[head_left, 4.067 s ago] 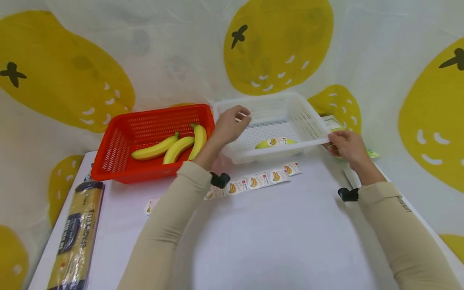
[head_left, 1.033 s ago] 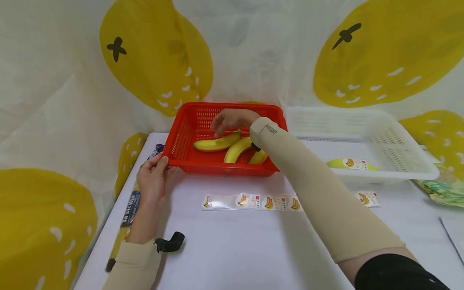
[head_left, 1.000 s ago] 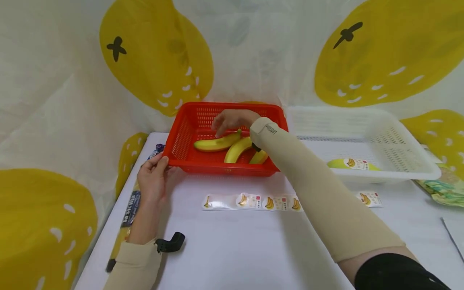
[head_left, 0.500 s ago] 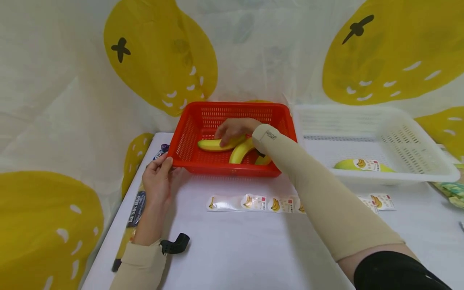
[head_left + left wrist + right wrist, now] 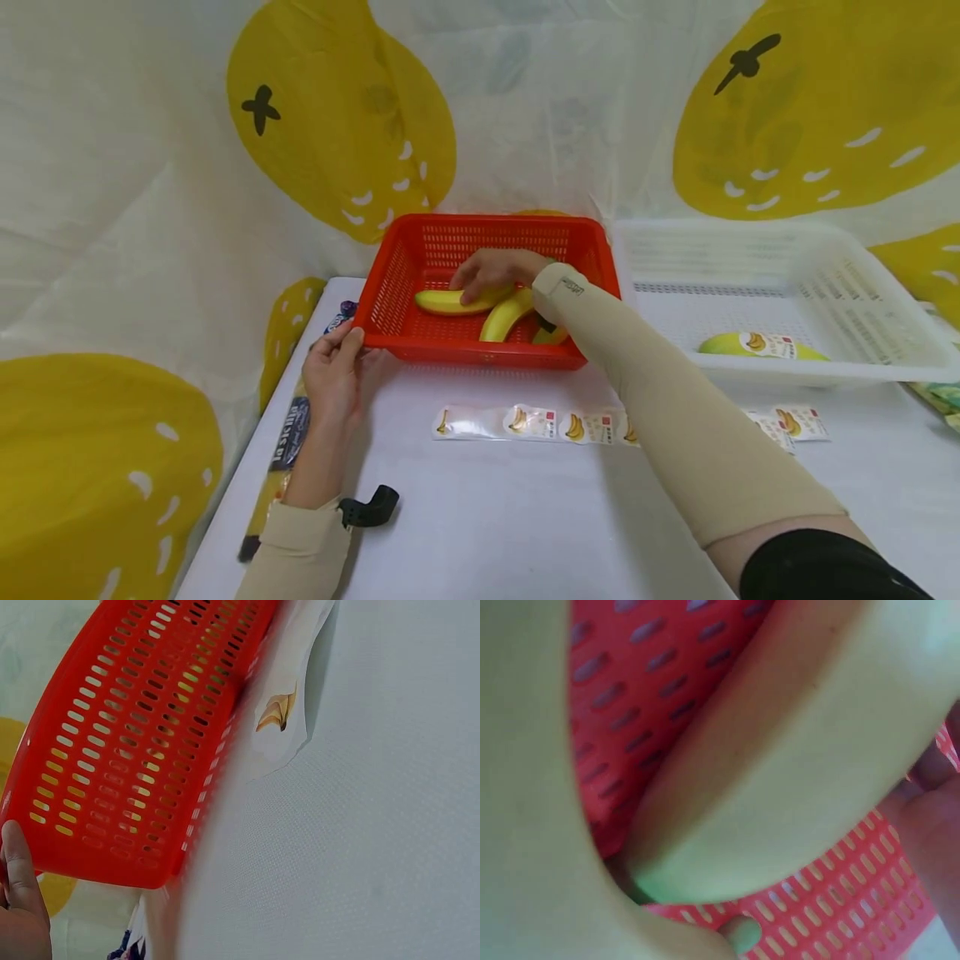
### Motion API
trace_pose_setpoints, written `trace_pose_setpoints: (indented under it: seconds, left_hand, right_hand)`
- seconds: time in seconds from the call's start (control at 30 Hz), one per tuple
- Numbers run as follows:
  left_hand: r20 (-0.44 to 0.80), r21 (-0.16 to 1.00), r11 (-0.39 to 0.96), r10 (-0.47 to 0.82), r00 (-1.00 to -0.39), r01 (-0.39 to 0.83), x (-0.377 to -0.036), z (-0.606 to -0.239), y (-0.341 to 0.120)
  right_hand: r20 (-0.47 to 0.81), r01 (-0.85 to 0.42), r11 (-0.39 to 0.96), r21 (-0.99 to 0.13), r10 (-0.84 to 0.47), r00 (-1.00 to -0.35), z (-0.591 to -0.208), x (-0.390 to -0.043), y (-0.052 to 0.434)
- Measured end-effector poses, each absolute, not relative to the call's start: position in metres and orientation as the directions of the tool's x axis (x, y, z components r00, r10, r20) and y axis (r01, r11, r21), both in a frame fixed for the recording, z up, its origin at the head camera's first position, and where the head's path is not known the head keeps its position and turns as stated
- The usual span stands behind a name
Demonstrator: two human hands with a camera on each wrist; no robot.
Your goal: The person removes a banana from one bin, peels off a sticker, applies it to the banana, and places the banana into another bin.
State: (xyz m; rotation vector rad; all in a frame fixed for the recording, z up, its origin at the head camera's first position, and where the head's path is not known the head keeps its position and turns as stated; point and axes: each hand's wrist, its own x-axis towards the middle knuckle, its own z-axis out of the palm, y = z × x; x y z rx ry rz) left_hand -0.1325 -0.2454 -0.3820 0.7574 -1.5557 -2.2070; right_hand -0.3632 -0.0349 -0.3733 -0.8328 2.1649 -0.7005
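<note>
My left hand (image 5: 333, 379) pinches the near left corner of a red plastic basket (image 5: 487, 357), thumb on the rim. In the left wrist view the thumb lies on the rim of the red basket (image 5: 112, 859). Inside it, my right hand (image 5: 495, 271) holds the leftmost banana (image 5: 442, 303), fingers curled over its middle. A second banana (image 5: 504, 318) lies beside it. The third banana (image 5: 551, 336) is partly hidden by the right sleeve. Bananas fill much of the right wrist view, one banana (image 5: 780, 772) running diagonally over the red mesh.
A white basket (image 5: 825, 375) stands right of the red one, holding a banana (image 5: 723, 343) with a printed label (image 5: 772, 344). A strip of banana stickers (image 5: 540, 423) lies in front, more stickers (image 5: 802, 422) to the right. A spaghetti pack (image 5: 288, 442) lies along the table's left edge.
From reaching above the leftmost banana, my right hand has lowered onto it and taken hold. Earlier, it held the white basket's corner. My left hand stays at the red basket's corner over the last second.
</note>
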Motion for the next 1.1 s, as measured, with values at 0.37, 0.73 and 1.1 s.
trace_pose_setpoints:
  seconds: [0.37, 0.73, 1.1]
  left_hand:
    - [-0.246, 0.924, -0.381, -0.533, -0.809, -0.029, -0.141, -0.389, -0.249]
    - [-0.236, 0.918, -0.397, -0.554, -0.798, 0.004, -0.158, -0.395, -0.270]
    - [-0.226, 0.892, -0.446, -0.584, -0.780, 0.076, -0.183, -0.391, -0.279]
  right_hand:
    - [-0.293, -0.401, 0.595, -0.696, -0.746, -0.598, -0.338, -0.369, -0.029]
    - [-0.090, -0.487, 0.429, -0.761, -0.813, -0.575, -0.258, -0.339, 0.010]
    - [0.108, -0.593, 0.370, -0.715, -0.780, -0.617, -0.242, -0.247, 0.086]
